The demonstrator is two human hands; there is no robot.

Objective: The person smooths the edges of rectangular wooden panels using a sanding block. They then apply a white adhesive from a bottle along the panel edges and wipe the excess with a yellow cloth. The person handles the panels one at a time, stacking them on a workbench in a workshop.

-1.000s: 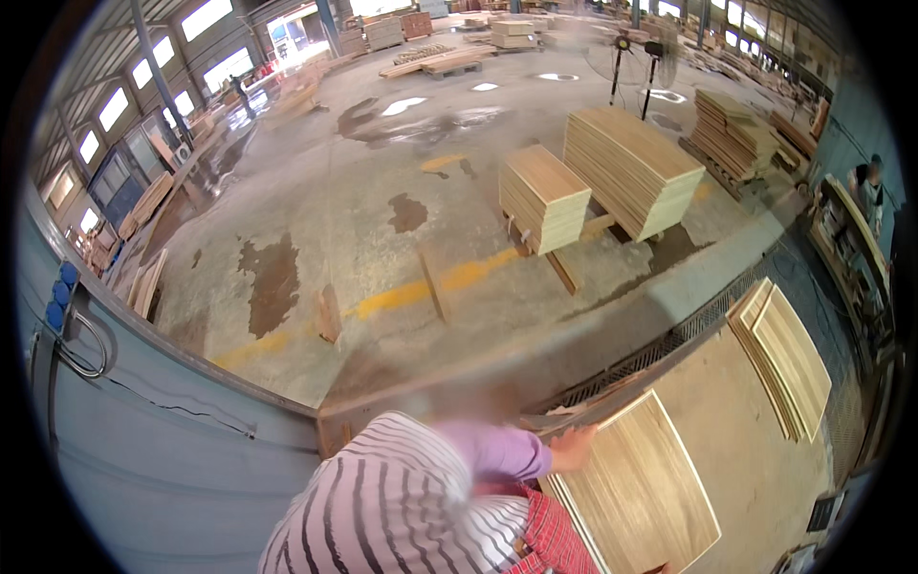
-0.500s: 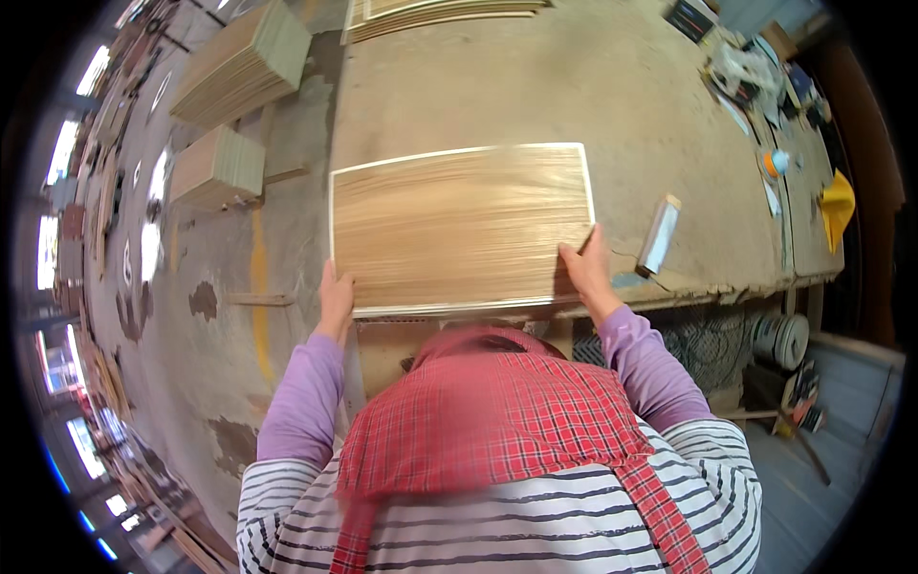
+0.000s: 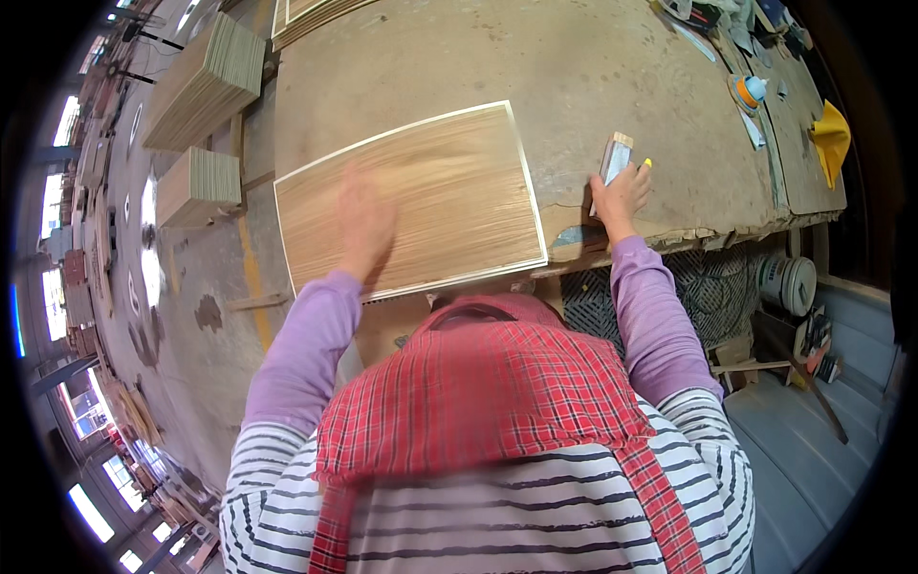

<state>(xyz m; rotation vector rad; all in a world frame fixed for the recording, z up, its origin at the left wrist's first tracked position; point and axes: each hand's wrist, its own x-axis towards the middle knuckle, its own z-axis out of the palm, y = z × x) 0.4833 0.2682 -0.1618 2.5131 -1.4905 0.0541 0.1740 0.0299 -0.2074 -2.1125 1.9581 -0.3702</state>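
Note:
A wood-grain panel with a white edge (image 3: 454, 172) lies near the front edge of a worn work table (image 3: 669, 86). My left hand (image 3: 368, 220) is over the panel's left half, blurred by motion, so its fingers and any contact are unclear. To the right of the panel, my right hand (image 3: 622, 191) has its fingers around a long pale wooden block with a light grey face (image 3: 617, 148). A small yellow tip shows beside my fingertips; I cannot make out what it belongs to.
More panels (image 3: 306, 19) are stacked at the table's far left; board stacks (image 3: 196, 81) stand beyond its left side. An orange-and-blue bottle (image 3: 751, 91), paper strips and a yellow cloth (image 3: 830, 143) lie on the right. A white bucket (image 3: 787, 285) sits below the table.
The view has swung round to the table. My hands have let go of the panel's sides: the left moved inward over it, the right moved up and right onto the block.

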